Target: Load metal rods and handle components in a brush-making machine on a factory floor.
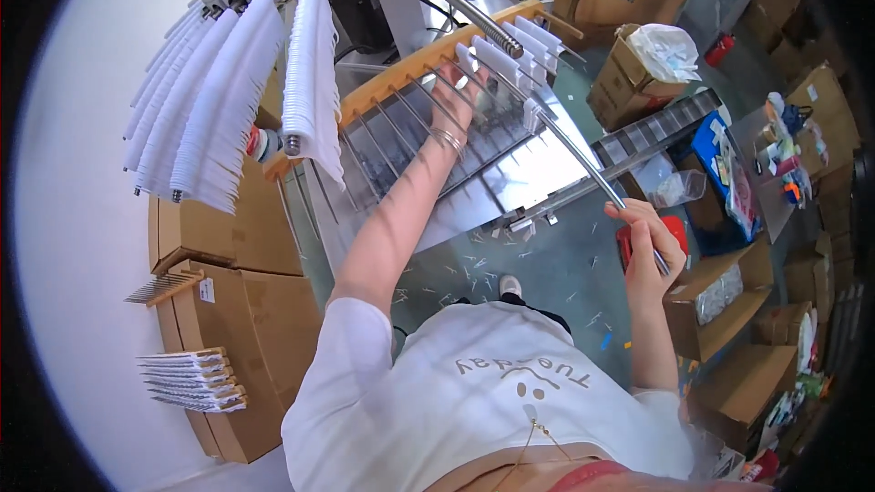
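Note:
A wooden bar rack (392,82) with a row of thin metal rods lies slanted over the metal table. My left hand (456,96) reaches in among those rods, its fingers curled at small white pieces (467,59) threaded there; the fingertips are partly hidden. More white pieces (533,46) hang on the rods at the rack's far right end. My right hand (643,241) is wrapped around the near end of a long metal rod (583,155). That rod runs up and left toward the rack, with a few white pieces (538,114) on it.
Long coiled rods full of white pieces (223,82) hang from a machine at upper left. Cardboard boxes (241,328) stand at left, with loaded racks (191,378) beside them. A blue crate (725,173) and open boxes (720,301) are at right. White scraps litter the floor (456,278).

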A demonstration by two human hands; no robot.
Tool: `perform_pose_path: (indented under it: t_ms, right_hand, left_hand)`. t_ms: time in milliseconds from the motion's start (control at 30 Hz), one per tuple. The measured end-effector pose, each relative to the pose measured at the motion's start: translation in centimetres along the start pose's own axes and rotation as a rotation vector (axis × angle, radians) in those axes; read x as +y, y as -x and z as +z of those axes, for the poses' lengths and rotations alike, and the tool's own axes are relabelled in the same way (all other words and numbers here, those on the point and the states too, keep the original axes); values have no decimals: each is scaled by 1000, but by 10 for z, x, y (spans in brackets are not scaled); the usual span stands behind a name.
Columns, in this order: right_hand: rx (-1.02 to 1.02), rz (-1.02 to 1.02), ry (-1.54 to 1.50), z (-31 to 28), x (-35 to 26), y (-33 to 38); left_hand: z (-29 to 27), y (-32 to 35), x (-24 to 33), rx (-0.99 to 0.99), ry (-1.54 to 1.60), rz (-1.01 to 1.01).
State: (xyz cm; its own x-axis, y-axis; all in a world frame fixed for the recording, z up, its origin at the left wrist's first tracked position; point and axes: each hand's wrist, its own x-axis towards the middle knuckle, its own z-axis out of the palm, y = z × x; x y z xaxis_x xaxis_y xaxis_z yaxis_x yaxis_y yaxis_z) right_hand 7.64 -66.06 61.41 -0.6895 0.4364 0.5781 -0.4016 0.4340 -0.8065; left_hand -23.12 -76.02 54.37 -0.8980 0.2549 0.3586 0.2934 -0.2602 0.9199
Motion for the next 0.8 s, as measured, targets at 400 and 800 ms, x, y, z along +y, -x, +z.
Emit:
perform_pose_path:
  t_ms: [400,800]
  right_hand:
    - [-233,6,122,26,-1,-38]
    - [-72,-91,147,-30,-13,-3]
  left_hand:
    - [-14,9,-33,-178,768,-59]
    - [1,10,-18,59,-76,-142]
